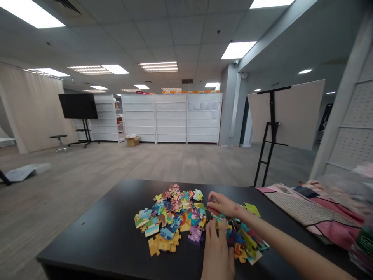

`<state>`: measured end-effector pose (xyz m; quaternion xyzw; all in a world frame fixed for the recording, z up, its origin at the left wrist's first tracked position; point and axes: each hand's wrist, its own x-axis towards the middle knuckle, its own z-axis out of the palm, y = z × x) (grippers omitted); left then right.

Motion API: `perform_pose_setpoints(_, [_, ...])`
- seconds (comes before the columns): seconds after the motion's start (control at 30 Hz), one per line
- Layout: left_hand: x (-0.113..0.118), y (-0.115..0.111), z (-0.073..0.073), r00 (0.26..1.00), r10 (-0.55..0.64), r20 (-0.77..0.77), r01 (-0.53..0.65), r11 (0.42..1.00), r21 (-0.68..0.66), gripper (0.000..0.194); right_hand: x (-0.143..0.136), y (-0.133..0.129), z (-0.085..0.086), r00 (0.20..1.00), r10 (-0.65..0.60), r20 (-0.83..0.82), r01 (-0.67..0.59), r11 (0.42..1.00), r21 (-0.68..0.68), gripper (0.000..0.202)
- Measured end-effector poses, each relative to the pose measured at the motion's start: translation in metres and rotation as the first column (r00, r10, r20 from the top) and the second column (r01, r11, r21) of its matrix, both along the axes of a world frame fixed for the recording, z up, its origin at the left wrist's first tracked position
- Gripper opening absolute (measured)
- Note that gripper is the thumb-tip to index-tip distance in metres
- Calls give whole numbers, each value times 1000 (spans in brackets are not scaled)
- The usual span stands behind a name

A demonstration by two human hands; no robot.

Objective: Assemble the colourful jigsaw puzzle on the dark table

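A loose heap of colourful jigsaw puzzle pieces (171, 217) lies on the black table (96, 229). More puzzle pieces (247, 241), many green, blue and orange, spread to the right, partly hidden under my hands and forearm. My left hand (217, 247) rests palm down between the two groups, fingers stretched forward and a little apart, touching pieces at its right side. Just beyond it, my right hand (223, 204) reaches in from the right with its fingers curled together; what they hold, if anything, cannot be made out. A purple piece (195, 234) lies left of my left hand.
On the table's right side lie folded pink and patterned cloths (314, 210), with a clear plastic container (363, 249) at the edge. Behind the table stand a board on a black easel (271, 128), white shelving (171, 118), a cardboard box (133, 140) and a screen on a stand (78, 106).
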<state>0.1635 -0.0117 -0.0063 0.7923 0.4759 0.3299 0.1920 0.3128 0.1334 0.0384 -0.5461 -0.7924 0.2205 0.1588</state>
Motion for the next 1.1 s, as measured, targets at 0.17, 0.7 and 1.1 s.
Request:
perform_pose_setpoints(0.17, [-27, 6, 1, 992, 67, -108, -66, 998, 7, 66, 5, 5, 0, 993, -16, 115, 5, 995, 101, 21])
perform_pose_setpoints(0.7, [-48, 20, -26, 949, 186, -254, -183, 982, 36, 55, -95, 15, -8, 974, -95, 204, 119, 987, -105, 34])
perform_pose_setpoints(1.1, [-44, 23, -45, 947, 262, -188, -225, 955, 196, 46, -103, 3, -14, 980, -189, -59, 156, 920, -359, 24])
